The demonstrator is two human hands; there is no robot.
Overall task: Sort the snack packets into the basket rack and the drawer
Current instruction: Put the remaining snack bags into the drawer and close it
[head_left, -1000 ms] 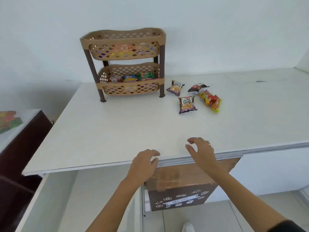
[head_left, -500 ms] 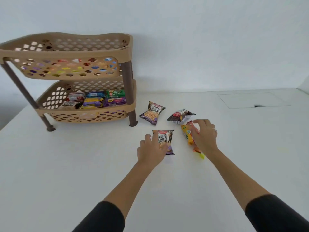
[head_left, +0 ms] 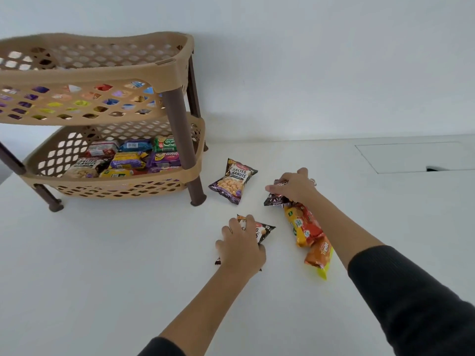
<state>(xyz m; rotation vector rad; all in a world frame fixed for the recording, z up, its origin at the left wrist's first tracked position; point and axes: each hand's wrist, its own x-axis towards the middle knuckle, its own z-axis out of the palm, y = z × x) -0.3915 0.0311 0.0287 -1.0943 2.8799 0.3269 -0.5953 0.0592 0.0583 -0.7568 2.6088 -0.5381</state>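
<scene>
A tan two-tier basket rack [head_left: 108, 75] stands at the back left of the white table [head_left: 102, 278], with several snack packets in both tiers. My left hand [head_left: 240, 246] is closed over a salted peanuts packet [head_left: 262, 231] lying on the table. My right hand [head_left: 293, 186] grips a dark brown packet [head_left: 275, 200] farther back. A second salted peanuts packet [head_left: 232, 181] lies loose beside the rack's front right leg. Orange and red biscuit packets [head_left: 305, 228] and an orange Treat packet [head_left: 320, 255] lie under my right forearm.
A rectangular cut-out panel [head_left: 416, 156] with a small dark opening sits in the table at the back right. A plain white wall rises behind the table. The drawer is out of view.
Both hands went from the table's front edge to the packets. The left hand closed on the near peanuts packet and the right hand shifted from the orange packets to the dark packet. The view moved closer.
</scene>
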